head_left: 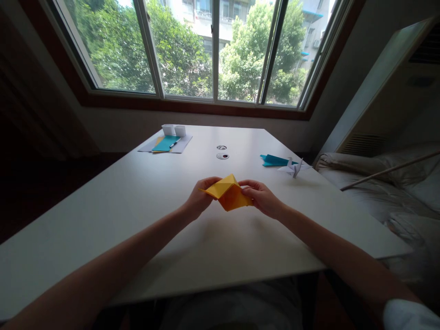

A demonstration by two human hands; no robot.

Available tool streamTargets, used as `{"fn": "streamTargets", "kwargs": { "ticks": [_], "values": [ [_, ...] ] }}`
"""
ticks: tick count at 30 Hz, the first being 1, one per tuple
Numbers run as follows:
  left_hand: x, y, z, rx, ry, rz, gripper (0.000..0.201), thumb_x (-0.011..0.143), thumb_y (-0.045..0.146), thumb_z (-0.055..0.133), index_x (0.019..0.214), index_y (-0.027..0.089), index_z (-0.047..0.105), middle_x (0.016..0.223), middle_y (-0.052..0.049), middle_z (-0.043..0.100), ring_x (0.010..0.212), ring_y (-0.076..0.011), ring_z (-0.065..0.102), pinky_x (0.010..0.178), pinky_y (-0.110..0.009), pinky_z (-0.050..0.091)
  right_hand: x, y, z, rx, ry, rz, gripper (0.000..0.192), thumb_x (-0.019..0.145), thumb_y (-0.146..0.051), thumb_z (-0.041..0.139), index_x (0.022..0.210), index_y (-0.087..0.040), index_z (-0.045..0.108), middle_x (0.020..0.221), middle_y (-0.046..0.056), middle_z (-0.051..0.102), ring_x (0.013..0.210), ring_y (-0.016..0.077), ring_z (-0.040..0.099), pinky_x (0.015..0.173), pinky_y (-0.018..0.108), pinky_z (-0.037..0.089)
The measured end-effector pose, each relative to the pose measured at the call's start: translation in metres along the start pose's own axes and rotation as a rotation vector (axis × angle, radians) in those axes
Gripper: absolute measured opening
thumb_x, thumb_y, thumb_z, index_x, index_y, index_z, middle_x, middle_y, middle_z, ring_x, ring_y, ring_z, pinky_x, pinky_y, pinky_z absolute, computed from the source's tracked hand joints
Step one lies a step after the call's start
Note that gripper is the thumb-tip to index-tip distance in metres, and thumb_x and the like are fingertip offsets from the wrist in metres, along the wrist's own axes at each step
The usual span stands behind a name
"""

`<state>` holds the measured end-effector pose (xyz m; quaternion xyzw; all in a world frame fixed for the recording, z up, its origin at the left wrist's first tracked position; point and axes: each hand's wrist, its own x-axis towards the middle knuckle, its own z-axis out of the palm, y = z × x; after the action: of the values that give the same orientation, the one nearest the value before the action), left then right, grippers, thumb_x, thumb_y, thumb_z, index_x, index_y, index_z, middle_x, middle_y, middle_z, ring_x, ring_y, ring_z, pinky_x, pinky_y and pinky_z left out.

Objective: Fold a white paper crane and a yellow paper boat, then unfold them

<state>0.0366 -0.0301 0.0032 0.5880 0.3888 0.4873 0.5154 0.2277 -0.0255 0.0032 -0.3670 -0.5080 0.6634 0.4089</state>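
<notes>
A partly folded piece of yellow origami paper (227, 190) is held up over the near middle of the white table. Its front fold gapes, showing a darker orange inside. My left hand (202, 195) grips its left side, with the fingers partly hidden behind the paper. On the other side, my right hand (260, 196) pinches the right edge between thumb and fingers. Further right on the table lie a folded teal paper piece (275, 160) and a white paper crane (292, 168).
At the far left of the white table (137, 197) are teal and yellow sheets (165, 143), a pen (175, 142) and two white containers (173, 130). Two round discs (222, 156) sit at the far middle. Fabric-covered furniture (378, 178) stands beyond the right edge.
</notes>
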Motion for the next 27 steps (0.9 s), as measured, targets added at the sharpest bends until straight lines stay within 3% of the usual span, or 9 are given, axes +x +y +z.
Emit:
{"fn": "streamTargets", "kwargs": {
  "ticks": [14, 20, 27],
  "values": [
    [0.0001, -0.0026, -0.0054, -0.116, -0.148, 0.001, 0.023, 0.063, 0.022, 0.07, 0.084, 0.015, 0.065, 0.078, -0.002, 0.065, 0.064, -0.0122, 0.058, 0.056, -0.02, 0.043, 0.0018, 0.0021, -0.0044, -0.188, -0.04, -0.122, 0.026, 0.067, -0.031, 0.068, 0.088, -0.017, 0.062, 0.079, 0.002, 0.067, 0.073, 0.0145, 0.061, 0.065, 0.027, 0.048],
    [0.0003, -0.0025, -0.0051, -0.086, -0.141, 0.005, 0.019, 0.066, 0.021, 0.067, 0.083, 0.015, 0.062, 0.075, 0.0, 0.062, 0.064, -0.0099, 0.055, 0.057, -0.019, 0.041, 0.0051, 0.0051, -0.0081, -0.228, -0.055, -0.125, 0.026, 0.069, -0.037, 0.066, 0.083, -0.015, 0.063, 0.077, 0.001, 0.064, 0.068, 0.0112, 0.058, 0.061, 0.023, 0.047],
    [-0.001, -0.0042, 0.0016, 0.012, -0.205, 0.019, 0.018, 0.066, 0.022, 0.067, 0.079, 0.014, 0.06, 0.074, -0.001, 0.059, 0.065, -0.0119, 0.053, 0.057, -0.021, 0.041, -0.0036, 0.0023, -0.003, -0.465, -0.281, -0.205, 0.028, 0.074, -0.039, 0.06, 0.085, -0.013, 0.063, 0.072, 0.002, 0.062, 0.057, 0.0095, 0.055, 0.055, 0.023, 0.047]
  ]
}}
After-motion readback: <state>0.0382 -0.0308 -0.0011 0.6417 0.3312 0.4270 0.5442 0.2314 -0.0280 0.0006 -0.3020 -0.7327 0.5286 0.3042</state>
